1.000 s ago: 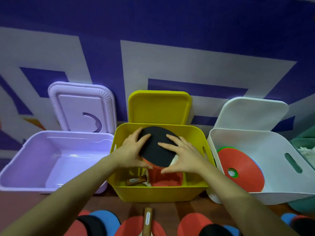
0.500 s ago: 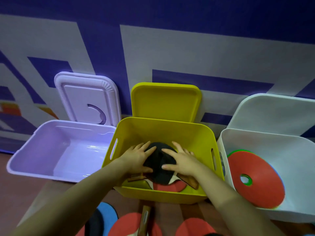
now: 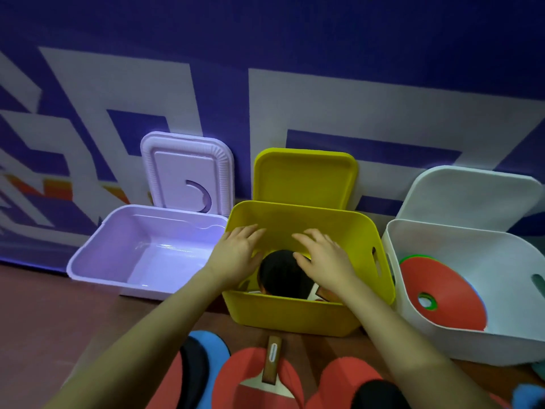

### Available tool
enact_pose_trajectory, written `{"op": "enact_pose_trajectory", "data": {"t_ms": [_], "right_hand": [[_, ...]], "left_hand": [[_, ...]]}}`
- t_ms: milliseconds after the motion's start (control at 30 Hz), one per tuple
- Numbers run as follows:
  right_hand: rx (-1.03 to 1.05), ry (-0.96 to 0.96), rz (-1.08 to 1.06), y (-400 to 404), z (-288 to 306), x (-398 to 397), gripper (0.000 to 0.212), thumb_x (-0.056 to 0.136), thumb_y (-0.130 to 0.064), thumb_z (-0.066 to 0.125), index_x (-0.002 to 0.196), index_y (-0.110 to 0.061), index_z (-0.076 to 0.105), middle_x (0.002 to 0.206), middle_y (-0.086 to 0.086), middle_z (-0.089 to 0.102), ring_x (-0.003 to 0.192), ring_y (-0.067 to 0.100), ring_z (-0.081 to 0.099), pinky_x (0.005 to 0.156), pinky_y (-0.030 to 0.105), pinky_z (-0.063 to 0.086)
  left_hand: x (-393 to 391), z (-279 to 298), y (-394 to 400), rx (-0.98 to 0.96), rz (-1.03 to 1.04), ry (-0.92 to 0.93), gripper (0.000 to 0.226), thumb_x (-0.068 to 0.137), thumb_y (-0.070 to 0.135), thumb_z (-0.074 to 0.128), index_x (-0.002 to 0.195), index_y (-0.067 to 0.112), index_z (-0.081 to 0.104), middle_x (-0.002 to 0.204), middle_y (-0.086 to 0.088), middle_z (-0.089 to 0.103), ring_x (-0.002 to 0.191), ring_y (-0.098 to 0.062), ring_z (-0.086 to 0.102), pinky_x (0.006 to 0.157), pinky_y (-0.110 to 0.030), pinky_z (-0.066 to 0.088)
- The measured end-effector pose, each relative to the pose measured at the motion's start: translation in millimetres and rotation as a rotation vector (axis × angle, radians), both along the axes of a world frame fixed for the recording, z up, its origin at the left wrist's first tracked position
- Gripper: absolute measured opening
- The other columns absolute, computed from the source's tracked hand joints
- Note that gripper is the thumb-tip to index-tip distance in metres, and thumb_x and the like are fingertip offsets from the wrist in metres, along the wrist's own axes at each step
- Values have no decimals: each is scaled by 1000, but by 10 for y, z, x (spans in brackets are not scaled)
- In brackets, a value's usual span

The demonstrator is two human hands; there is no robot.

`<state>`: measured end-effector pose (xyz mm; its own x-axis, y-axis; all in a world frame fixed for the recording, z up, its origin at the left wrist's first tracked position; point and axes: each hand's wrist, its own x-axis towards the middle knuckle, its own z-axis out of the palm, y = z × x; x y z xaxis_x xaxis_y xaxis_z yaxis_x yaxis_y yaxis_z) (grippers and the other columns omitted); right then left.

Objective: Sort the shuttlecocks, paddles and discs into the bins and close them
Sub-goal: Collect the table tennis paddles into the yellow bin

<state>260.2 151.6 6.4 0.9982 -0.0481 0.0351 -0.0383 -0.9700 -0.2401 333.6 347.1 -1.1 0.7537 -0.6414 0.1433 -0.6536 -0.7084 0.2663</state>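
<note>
A yellow bin (image 3: 298, 315) stands in the middle with its lid (image 3: 305, 175) propped against the wall behind. Inside lies a black-faced paddle (image 3: 283, 274) on other paddles. My left hand (image 3: 237, 250) and my right hand (image 3: 324, 255) hover over the bin's opening above the paddle, fingers relaxed and holding nothing. A lilac bin (image 3: 141, 252) on the left looks bare inside, its lid (image 3: 187, 171) upright behind it. A white bin (image 3: 486, 246) on the right holds a red disc (image 3: 442, 290) with a green one behind it.
Near me on the brown floor lie a red paddle with a wooden handle (image 3: 272, 361), more red discs (image 3: 345, 376), and blue and black pieces (image 3: 203, 352). The white bin's lid (image 3: 472, 196) leans on the blue and white wall.
Both hands lowered the black paddle into the yellow bin, let go of it and lifted above it. The view has tilted and drawn back a little.
</note>
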Motion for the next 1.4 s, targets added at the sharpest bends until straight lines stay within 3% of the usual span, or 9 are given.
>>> {"op": "enact_pose_trajectory", "data": {"t_ms": [133, 267, 467, 567, 733, 967, 1200, 1400], "right_hand": [[98, -155, -66, 345, 36, -279, 40, 97, -32, 45, 136, -22, 46, 129, -1, 51, 118, 19, 48, 91, 33, 43], [107, -263, -94, 778, 65, -477, 36, 95, -28, 48, 129, -18, 55, 121, 1, 57, 111, 23, 52, 87, 37, 45], [149, -365, -63, 1604, -35, -640, 39, 87, -33, 43, 113, -14, 64, 104, 4, 64, 94, 30, 61, 81, 41, 50], [206, -288, -41, 2009, -236, -693, 44, 86, -38, 41, 116, -16, 64, 108, 3, 64, 99, 28, 60, 84, 39, 48], [195, 54, -56, 2509, -697, -833, 45, 93, -36, 51, 136, -23, 47, 129, 2, 52, 120, 25, 49, 96, 37, 39], [68, 472, -256, 3217, -1131, -1083, 90, 75, -77, 46, 148, -40, 8, 156, 10, 10, 138, 36, 24, 109, 46, 24], [61, 490, -376, 3661, -1256, -1162, 114, 57, -83, 57, 147, -42, 0, 157, 9, -10, 140, 43, 8, 107, 55, 20], [6, 405, -311, 3647, -1324, -1188, 109, 59, -84, 55, 147, -39, 11, 156, 11, 3, 135, 44, 17, 110, 51, 16]], "left_hand": [[-216, 50, 334, -47, -28, -59, 53, 79, 39, 39, 114, 8, 65, 114, -14, 65, 96, -34, 65, 73, -43, 52], [-317, 106, 794, -75, -41, -121, 52, 79, 37, 40, 115, 9, 65, 113, -12, 66, 96, -33, 65, 75, -41, 52], [-486, -21, 1676, -47, -17, -134, 52, 76, 37, 40, 112, 9, 66, 110, -14, 67, 94, -33, 66, 72, -41, 53], [-605, -206, 2109, -22, 13, -86, 55, 77, 42, 39, 115, 10, 64, 112, -13, 66, 95, -34, 65, 74, -43, 52], [-883, -601, 2608, 84, 86, 129, 77, 77, 62, 24, 139, 19, 42, 140, -8, 44, 121, -34, 45, 97, -43, 36], [-1155, -1224, 2979, 263, 122, 306, 65, 92, 49, 41, 148, 27, 18, 156, -7, 12, 137, -31, 24, 107, -39, 25], [-1003, -1378, 3153, 239, 38, 431, 60, 97, 40, 39, 149, 33, 10, 158, -1, 3, 142, -25, 14, 111, -38, 17], [-990, -1354, 3219, 260, 5, 435, 67, 83, 52, 24, 147, 38, 14, 158, 2, 1, 140, -24, 14, 108, -40, 17]]}}
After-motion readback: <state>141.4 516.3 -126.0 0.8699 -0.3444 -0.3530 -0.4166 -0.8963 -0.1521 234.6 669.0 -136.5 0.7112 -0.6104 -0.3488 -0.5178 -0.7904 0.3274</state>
